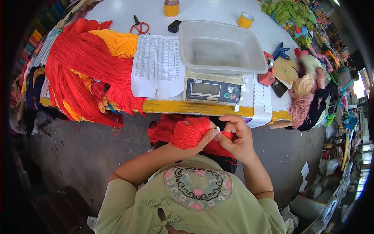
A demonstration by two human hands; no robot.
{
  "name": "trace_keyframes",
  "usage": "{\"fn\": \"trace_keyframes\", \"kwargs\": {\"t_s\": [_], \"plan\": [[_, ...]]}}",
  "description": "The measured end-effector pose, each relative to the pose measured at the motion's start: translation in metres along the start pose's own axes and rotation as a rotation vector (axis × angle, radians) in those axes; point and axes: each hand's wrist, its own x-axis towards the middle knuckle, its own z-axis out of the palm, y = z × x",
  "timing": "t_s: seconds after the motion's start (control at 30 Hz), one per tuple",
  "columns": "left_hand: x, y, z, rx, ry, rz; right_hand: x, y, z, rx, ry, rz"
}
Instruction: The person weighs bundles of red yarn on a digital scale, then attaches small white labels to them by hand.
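Note:
A skein of bright red yarn [191,132] is draped over my left hand [208,139], which is closed on it just in front of the table edge. Most of the left fingers are hidden under the strands. Between the two hands shows a small white label [217,129], with my left thumb against it. My right hand [239,140] is closed in a pinch at the label, its fingers bent around a narrow part of the red yarn. More red yarn hangs below, over my lap.
On the table, a grey plastic tub [222,68] rests on a digital scale [212,89]. Printed sheets [157,64] lie beside a heap of red and yellow yarn [85,58]. Red-handled scissors [139,28], tape rolls [245,20], a red tape dispenser [266,74] and a phone [279,88] lie around.

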Motion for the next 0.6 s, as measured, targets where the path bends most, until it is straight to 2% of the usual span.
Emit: {"fn": "trace_keyframes", "kwargs": {"t_s": [0.1,0.2,0.3,0.37,0.47,0.5,0.57,0.6], "plan": [[0.001,-0.011,0.008,-0.024,0.113,0.105,-0.003,0.001,0.002,0.017,0.035,0.054],[0.001,-0.014,0.01,-0.159,0.113,0.042,-0.006,0.006,0.002,-0.006,0.037,0.045],[0.004,-0.027,0.013,0.0,0.209,0.31,-0.011,0.012,-0.003,-0.016,0.01,0.061],[-0.003,-0.023,0.007,-0.108,0.161,0.126,-0.017,0.012,-0.014,0.017,-0.025,0.135],[-0.019,-0.015,-0.026,-0.324,0.129,-0.1,-0.036,0.022,-0.063,0.114,-0.261,0.432],[-0.026,-0.01,-0.044,-0.406,0.128,-0.169,-0.046,0.032,-0.083,0.195,-0.28,0.529],[-0.043,0.021,-0.098,-0.593,-0.038,-0.567,-0.074,0.064,-0.13,0.247,-0.304,0.628],[-0.054,0.021,-0.118,-0.491,-0.078,-0.503,-0.085,0.074,-0.148,0.295,-0.31,0.694]]}}
